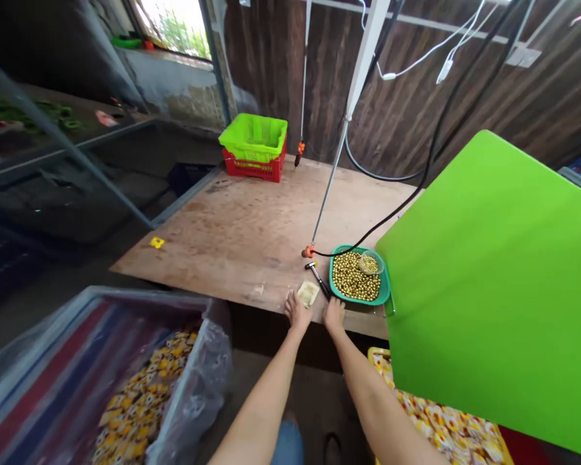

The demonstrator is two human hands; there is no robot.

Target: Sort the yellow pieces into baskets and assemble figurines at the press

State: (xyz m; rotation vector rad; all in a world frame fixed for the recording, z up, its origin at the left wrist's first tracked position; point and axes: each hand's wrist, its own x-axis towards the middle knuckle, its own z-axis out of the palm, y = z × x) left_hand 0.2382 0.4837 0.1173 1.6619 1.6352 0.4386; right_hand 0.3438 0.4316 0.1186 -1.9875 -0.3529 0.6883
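At the near edge of the wooden table, my left hand (pixel 298 314) has its fingers and thumb around the near left corner of a small cream block (pixel 308 294) with a hollow in its top. My right hand (pixel 334 314) is at the same edge with its fingers curled; whatever is under them is hidden. A small hammer (pixel 315 271) lies on the table between the block and a teal tray, its black handle reaching toward my right fingertips. Many gold-coloured metal balls (pixel 353 278) fill the teal tray (pixel 385 294), with a small clear bowl (pixel 369 263) among them.
An orange-tipped hanging tool (pixel 308 250) and a black cable hang over the table (pixel 242 226). A green board (pixel 489 278) rises at right. Stacked baskets (pixel 254 155) stand at the back. A lined bin (pixel 196 349) of yellow pieces is at left; a yellow piece (pixel 157 242) lies on the table.
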